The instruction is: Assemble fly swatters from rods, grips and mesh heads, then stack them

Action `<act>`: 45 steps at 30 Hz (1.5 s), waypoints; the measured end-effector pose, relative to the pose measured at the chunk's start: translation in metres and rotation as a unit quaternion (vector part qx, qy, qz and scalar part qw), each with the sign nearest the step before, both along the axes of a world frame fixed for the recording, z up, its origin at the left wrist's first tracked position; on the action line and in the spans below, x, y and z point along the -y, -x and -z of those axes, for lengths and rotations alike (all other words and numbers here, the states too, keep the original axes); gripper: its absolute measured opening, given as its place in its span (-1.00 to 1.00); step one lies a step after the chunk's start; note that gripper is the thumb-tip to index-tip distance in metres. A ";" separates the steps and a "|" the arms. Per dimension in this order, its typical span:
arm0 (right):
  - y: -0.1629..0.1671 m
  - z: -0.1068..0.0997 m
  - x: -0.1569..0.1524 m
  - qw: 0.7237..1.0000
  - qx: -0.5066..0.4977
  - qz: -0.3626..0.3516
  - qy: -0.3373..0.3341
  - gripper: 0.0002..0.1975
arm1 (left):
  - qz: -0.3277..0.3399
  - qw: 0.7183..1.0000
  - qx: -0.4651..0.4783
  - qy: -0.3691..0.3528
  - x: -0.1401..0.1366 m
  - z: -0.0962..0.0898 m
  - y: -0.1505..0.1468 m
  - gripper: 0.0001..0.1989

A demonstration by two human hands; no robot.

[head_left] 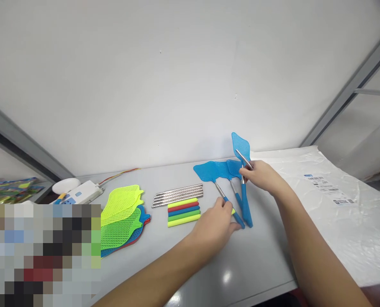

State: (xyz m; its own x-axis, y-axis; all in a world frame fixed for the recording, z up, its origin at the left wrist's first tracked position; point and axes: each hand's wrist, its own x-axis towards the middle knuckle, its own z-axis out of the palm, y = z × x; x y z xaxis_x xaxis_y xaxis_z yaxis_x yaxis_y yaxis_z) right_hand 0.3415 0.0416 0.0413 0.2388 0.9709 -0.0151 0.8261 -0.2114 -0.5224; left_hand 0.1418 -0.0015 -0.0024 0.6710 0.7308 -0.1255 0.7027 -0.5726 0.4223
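My right hand is closed around a thin metal rod, its tip pointing up and left. Just behind it a blue fly swatter head stands upright; whether my fingers also touch it I cannot tell. My left hand is closed, low over the table, with the end of a yellow-green handle sleeve showing past its fingers. Beneath and between both hands several blue fly swatters with metal shafts and blue handles lie fanned out, partly overlapping.
Left of my hands lie several metal rods and a row of coloured handle sleeves. Further left is a pile of yellow, green, blue and red swatter heads. A white power strip sits behind; white plastic wrapping covers the right side.
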 end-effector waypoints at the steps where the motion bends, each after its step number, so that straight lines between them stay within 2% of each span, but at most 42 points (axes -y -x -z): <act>1: -0.004 -0.001 0.001 1.000 -0.005 0.002 -0.004 -0.74 | 0.000 1.000 -0.006 -0.002 0.000 -0.001 -0.001 -0.69; 9: -0.021 0.002 0.001 0.999 -0.003 0.031 -0.018 -0.83 | -0.003 1.000 -0.015 -0.010 -0.003 -0.004 -0.009 -0.70; 21: 0.001 0.017 -0.008 1.000 0.000 -0.007 0.008 -0.82 | -0.046 0.998 0.045 0.004 -0.006 -0.005 -0.007 -0.61; 27: 0.013 0.018 -0.007 0.999 0.028 -0.012 0.012 -0.80 | -0.011 0.997 0.074 0.020 0.005 -0.011 0.011 -0.72; 31: 0.019 0.018 -0.006 0.999 0.047 -0.008 0.020 -0.81 | 0.011 0.998 0.066 0.020 0.019 -0.006 0.023 -0.80; 37: 0.012 0.019 -0.006 0.998 0.062 0.009 0.023 -0.85 | 0.019 1.000 -0.021 -0.014 0.023 0.002 0.013 -0.77; 45: 0.010 0.025 -0.008 0.997 0.069 0.004 0.039 -0.82 | 0.027 1.000 0.005 -0.012 0.019 0.002 0.012 -0.76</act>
